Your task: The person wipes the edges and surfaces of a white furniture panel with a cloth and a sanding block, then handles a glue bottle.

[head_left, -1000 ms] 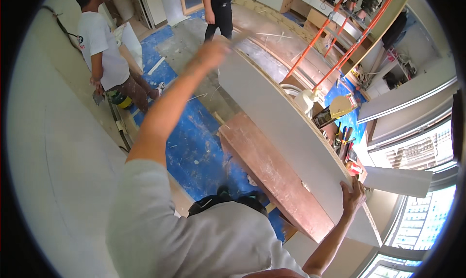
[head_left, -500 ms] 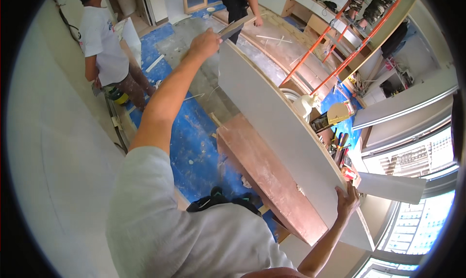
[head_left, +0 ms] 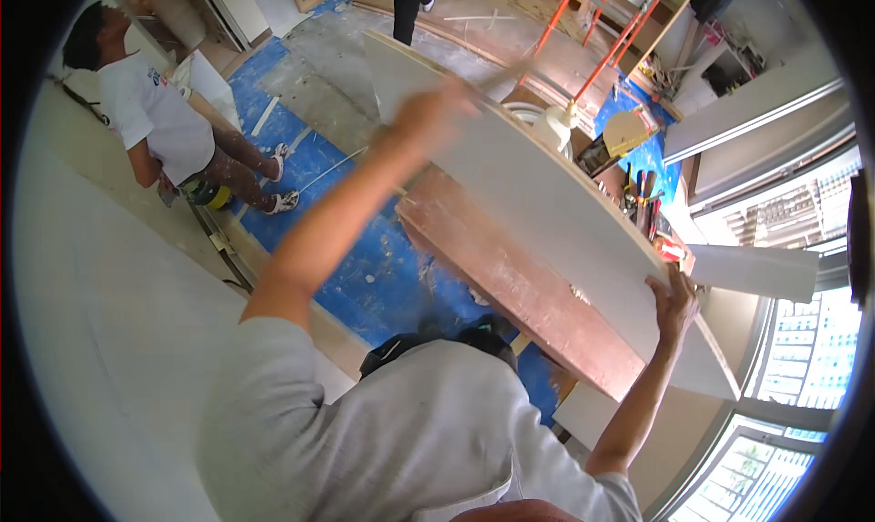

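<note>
The long, flat panel (head_left: 547,212) is lt. grey w/ narrow tan edge; it runs diag. before me, held by my R hand (head_left: 674,303). The thin tool (head_left: 506,74) in my L hand (head_left: 433,117) is blurred, near this edge.

This is an indoor room under renovation; whether a home or an office cannot be told. Left of the long pale panel (head_left: 547,208), blue sheeting (head_left: 372,287), spattered with white, covers the floor. Beyond the panel's far edge stands an orange ladder (head_left: 623,37). Hand tools (head_left: 649,187) cluster just past that edge, and barred windows (head_left: 802,340) are right of the panel.
</note>
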`<state>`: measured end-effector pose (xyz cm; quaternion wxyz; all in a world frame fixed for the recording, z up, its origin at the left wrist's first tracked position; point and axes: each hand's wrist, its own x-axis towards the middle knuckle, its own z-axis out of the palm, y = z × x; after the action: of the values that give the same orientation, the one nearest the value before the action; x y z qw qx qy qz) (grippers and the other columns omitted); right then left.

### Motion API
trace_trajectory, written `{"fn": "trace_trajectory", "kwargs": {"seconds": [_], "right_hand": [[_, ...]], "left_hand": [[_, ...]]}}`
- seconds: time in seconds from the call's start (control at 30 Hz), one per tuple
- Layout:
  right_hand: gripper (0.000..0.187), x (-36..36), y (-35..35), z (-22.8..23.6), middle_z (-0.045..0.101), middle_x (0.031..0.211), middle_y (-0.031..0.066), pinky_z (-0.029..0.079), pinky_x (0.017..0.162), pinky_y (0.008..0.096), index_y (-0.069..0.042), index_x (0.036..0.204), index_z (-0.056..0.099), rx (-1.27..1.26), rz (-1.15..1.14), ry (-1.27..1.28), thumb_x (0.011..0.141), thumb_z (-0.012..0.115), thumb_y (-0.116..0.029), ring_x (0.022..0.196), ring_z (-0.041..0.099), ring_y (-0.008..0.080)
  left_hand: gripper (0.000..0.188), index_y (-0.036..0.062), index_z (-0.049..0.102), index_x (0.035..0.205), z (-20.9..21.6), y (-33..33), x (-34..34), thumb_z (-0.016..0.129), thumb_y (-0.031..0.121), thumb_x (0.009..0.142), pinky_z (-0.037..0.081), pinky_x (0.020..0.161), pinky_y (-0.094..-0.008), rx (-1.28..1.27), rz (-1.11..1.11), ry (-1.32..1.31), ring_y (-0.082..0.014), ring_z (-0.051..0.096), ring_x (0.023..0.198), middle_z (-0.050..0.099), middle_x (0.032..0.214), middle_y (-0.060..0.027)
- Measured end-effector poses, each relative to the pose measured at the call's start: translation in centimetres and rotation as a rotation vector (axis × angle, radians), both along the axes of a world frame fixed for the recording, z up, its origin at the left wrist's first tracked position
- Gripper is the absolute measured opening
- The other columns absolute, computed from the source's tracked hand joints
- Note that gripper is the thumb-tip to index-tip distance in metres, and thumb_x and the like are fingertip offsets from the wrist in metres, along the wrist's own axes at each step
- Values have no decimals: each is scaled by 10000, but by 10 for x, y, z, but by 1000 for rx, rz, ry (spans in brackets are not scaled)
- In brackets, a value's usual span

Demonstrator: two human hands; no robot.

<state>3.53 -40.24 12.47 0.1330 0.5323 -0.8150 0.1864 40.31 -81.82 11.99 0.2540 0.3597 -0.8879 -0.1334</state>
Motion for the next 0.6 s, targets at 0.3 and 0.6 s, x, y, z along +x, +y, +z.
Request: {"fn": "trace_trajectory", "kwargs": {"seconds": [0.3, 0.6], "right_hand": [[480, 5, -9, 3, 670, 858, 120, 499, 688, 442, -79, 1128, 730, -69, 60, 1, 750, 894, -324, 757, 661, 337], [509, 8, 0, 6, 701, 885, 114, 516, 722, 425, -62, 1142, 743, -29, -15, -35, 739, 902, -330, 787, 675, 314]], "left_hand": [[280, 143, 820, 1130, 15, -148, 95, 666, 80, 904, 579, 766, -341, -152, -137, 151, -236, 726, 813, 725, 989, -78], [319, 248, 830, 1087, 8, 23, -56, 709, 85, 841, 490, 942, -411, -498, -380, 185, -250, 671, 1050, 752, 1096, 10]]}}
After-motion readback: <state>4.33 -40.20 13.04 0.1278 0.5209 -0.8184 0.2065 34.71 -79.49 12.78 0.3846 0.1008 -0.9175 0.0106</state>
